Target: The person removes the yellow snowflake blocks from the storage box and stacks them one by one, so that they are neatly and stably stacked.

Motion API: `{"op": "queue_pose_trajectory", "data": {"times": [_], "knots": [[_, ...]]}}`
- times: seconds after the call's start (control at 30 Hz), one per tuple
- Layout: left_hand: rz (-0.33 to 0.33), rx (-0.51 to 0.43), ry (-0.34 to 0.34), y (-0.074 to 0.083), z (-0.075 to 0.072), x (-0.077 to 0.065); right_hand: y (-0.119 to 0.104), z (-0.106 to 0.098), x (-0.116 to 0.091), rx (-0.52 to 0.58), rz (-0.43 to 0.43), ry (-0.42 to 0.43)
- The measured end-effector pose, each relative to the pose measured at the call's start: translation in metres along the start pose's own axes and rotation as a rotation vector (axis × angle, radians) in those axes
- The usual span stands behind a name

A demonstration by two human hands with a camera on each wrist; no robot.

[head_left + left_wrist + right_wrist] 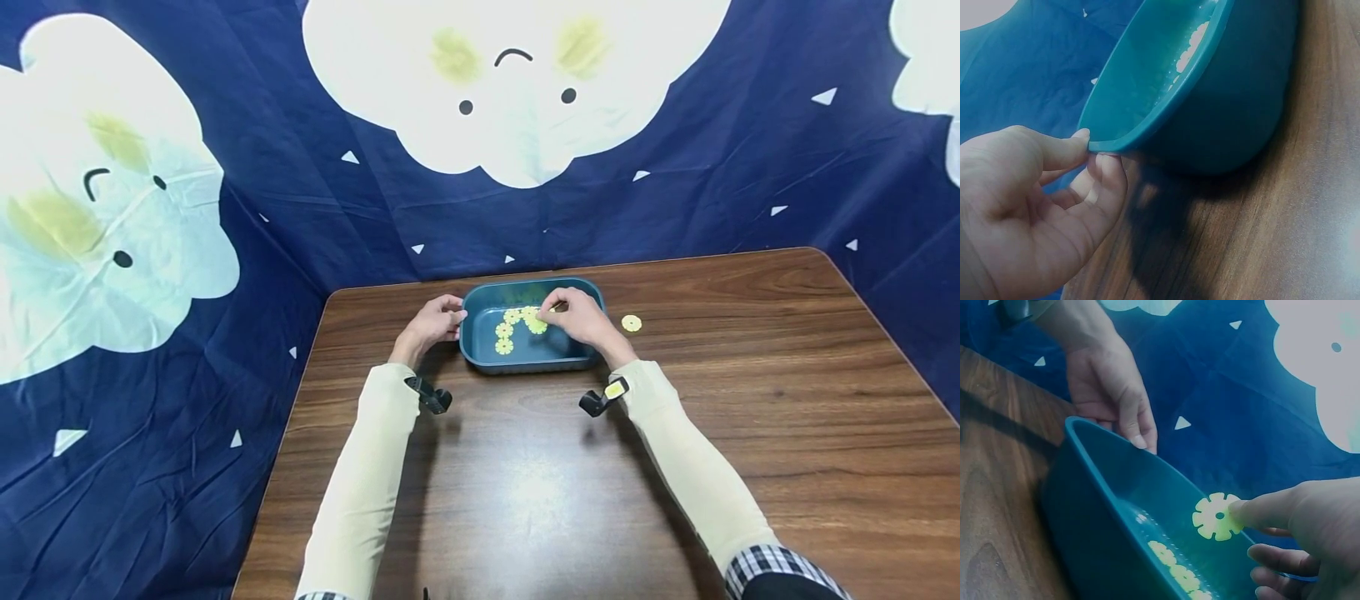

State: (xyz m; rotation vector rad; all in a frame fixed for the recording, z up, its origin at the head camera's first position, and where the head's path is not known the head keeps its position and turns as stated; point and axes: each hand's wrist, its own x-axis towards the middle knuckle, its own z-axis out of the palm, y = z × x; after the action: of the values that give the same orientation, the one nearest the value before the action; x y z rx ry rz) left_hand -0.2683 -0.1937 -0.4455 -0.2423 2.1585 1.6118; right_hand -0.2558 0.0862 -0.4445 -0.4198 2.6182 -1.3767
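A teal plastic tub (534, 365) stands on the table. My left hand (435, 320) pinches its left rim, thumb on top and fingers beneath, as the left wrist view shows on the tub wall (1235, 106). Over the tub's inside, my right hand (583, 321) pinches a yellow notched disc (1213, 519) with a small round hole in its centre. Several similar yellow discs (504, 331) lie in an angled row on the tub floor, the right end partly hidden by the right hand. In the right wrist view, part of that row (1182, 575) shows below the held disc.
One loose yellow disc (632, 323) lies on the brown wooden table (750, 400), right of the tub. A dark blue cloth (465, 225) with cloud shapes hangs behind and at the sides. Each wrist wears a small black camera mount (430, 394).
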Motion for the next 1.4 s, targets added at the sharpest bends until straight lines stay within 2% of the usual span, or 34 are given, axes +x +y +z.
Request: {"op": "queue_pose_trajectory", "data": {"times": [0.23, 0.47, 0.67, 1.17, 1.4], "knots": [[-0.001, 0.014, -0.002, -0.001, 0.000, 0.001, 0.001, -0.012, -0.004, 0.021, 0.026, 0.048], [-0.008, 0.012, -0.002, -0.001, -0.001, 0.001, 0.003, -0.024, -0.009, 0.044, 0.010, 0.089], [-0.016, 0.019, -0.007, 0.002, 0.000, -0.002, 0.006, -0.036, -0.012, 0.055, 0.050, 0.112], [-0.012, 0.018, 0.005, 0.000, 0.001, 0.002, 0.021, -0.057, -0.021, 0.144, 0.115, 0.202], [-0.011, 0.023, 0.003, -0.001, 0.001, 0.004, 0.036, -0.065, -0.027, 0.179, 0.148, 0.231]]}}
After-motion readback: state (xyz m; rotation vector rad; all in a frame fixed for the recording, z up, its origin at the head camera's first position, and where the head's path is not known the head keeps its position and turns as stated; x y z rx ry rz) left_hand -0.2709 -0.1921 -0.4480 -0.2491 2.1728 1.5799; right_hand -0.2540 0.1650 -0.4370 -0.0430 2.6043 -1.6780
